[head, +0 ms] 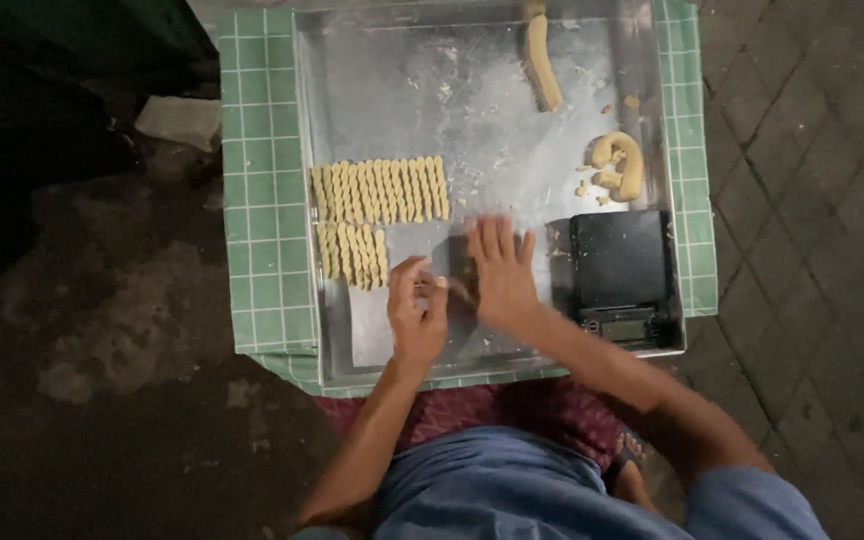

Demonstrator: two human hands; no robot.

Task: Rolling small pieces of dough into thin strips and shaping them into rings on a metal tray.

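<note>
Metal tray [472, 90], dough strip [459, 290] under right hand [500, 275]

I count two hands at frame centre, the left grip [417, 315] and the right grip [500, 275]. One metal tray [402, 70] sits on one green checked cloth [262, 200]. Twisted dough sticks lie in two rows: about twelve in the upper row [380, 190], about six in the lower row [352, 255]. Upper right, I see one long dough roll [541, 62] and one curled dough piece [620, 162], with several crumbs. One black scale [620, 265], lower right.
</note>
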